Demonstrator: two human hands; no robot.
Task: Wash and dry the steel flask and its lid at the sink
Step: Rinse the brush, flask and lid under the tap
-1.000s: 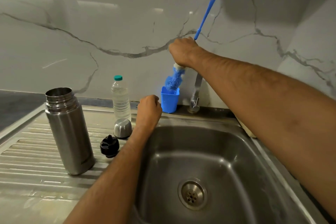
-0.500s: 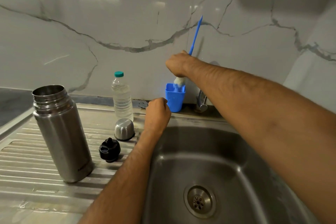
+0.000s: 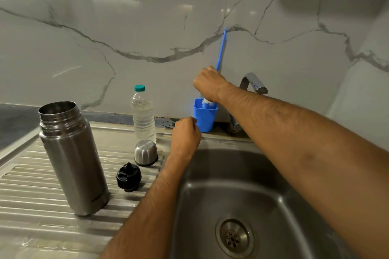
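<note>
Two hands: right hand (image 3: 208,82) gripping brush (image 3: 221,48), bristles mostly hidden in cup (image 3: 205,115), left hand (image 3: 185,134) clenched.

Clear plastic water bottle (image 3: 143,115) with teal cap, upright, centre of frame, at back edge of ribbed drainboard (image 3: 31,191). Blue plastic cup (image 3: 207,119) right of bottle, against wall. Grey-veined marble wall (image 3: 105,27) fills upper frame. Dark tabletop (image 3: 12,122) strip at left edge, beside drainboard.
</note>
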